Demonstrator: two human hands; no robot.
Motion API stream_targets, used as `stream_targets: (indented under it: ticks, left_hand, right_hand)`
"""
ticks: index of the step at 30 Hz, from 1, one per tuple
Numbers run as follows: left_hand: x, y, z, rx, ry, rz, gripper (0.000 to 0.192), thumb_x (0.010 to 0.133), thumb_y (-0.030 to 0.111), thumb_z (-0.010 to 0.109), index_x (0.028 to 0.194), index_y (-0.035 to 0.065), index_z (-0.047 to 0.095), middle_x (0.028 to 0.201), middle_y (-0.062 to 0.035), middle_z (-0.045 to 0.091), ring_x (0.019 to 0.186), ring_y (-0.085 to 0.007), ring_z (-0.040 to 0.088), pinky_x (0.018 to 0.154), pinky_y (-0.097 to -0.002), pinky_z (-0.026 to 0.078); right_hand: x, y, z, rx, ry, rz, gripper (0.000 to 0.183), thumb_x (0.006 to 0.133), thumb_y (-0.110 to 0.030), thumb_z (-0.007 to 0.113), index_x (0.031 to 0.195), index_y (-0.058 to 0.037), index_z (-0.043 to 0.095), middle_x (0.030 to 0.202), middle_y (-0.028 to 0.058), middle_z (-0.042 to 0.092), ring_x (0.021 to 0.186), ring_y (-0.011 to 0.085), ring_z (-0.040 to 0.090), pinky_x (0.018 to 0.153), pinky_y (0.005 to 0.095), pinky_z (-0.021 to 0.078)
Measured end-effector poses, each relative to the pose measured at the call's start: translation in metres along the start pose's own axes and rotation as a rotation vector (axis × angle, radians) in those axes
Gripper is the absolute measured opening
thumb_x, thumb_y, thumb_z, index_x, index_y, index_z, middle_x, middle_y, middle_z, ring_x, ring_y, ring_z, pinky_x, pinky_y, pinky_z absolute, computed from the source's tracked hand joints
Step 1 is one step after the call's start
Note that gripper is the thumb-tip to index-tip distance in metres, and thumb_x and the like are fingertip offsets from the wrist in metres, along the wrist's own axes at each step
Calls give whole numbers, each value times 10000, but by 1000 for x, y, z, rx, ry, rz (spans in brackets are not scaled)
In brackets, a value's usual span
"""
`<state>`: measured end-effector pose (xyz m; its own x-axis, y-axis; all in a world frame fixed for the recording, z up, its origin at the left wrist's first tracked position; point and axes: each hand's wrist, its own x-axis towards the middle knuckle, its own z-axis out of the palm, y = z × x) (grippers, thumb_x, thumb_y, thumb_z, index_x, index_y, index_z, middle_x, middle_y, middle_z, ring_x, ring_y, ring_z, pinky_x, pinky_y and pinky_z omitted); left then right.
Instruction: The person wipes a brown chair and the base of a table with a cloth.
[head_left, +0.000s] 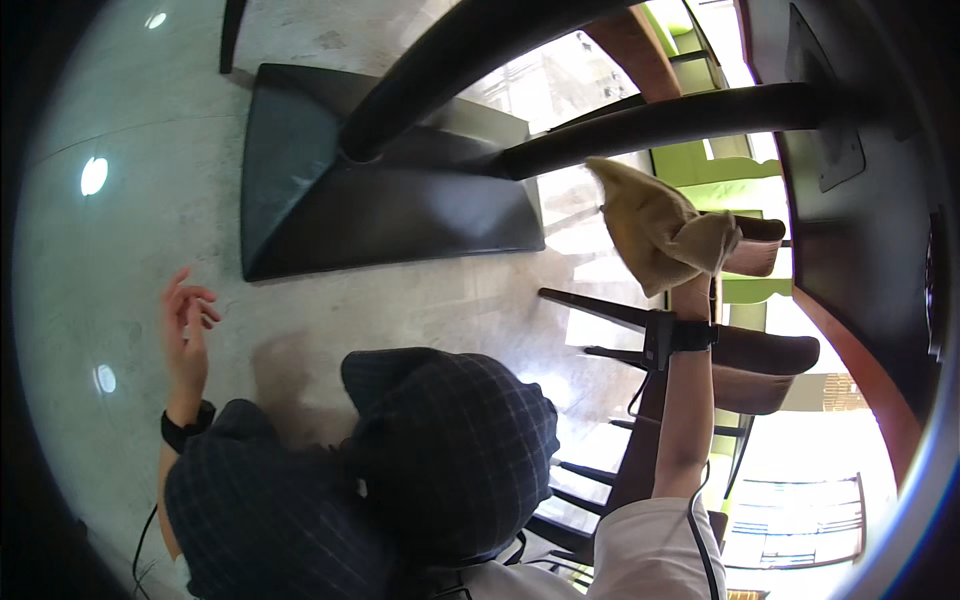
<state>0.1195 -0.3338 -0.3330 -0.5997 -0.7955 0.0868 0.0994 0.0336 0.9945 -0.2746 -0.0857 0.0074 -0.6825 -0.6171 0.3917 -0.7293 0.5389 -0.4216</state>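
Note:
A yellowish-tan cloth (651, 234) covers most of my right hand (694, 291); only the part near the wrist shows, and the fingers are hidden. One tip of the cloth reaches up to the lower of two black table posts (660, 132); whether it touches the post I cannot tell. My left hand (189, 309) is over the pale floor at the left, slightly blurred, its fingers loosely bent and apart with nothing in them. Between the hands, a black pyramid-shaped table base (390, 202) stands on the floor.
The dark underside of a tabletop (847, 247) with a metal mounting plate (832, 135) looms at the right. Brown upholstered chairs (757, 375) stand beyond my right arm. The second post (442, 75) crosses the top. My knees in dark checked trousers (450, 450) fill the lower middle.

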Motion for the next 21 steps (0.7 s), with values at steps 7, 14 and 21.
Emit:
stream_targets:
  ticks: [7,14,21]
  left_hand:
    - [0,-15,-11,151,194,27,332,927,52,339,1250,56,413,898,-55,552,666,-94,504,615,-212,395]
    - [-14,-23,-11,230,264,-149,336,926,52,334,1250,71,420,895,-51,557,663,-96,505,629,-225,392]
    - [-6,-34,-11,243,223,-214,324,928,60,350,1245,56,419,899,-51,556,667,-96,509,632,-225,398]
  right_hand:
    - [83,-33,-71,-1127,-307,-208,374,846,-266,502,1131,-26,535,1046,134,564,958,220,559,829,327,443]
    - [176,-1,-16,-1703,-364,-123,510,799,-346,529,1162,9,485,1123,154,516,986,212,543,844,322,437]
    - [242,121,-61,-2629,270,-612,362,843,-248,488,1113,-7,497,1162,137,490,999,174,509,851,303,419]
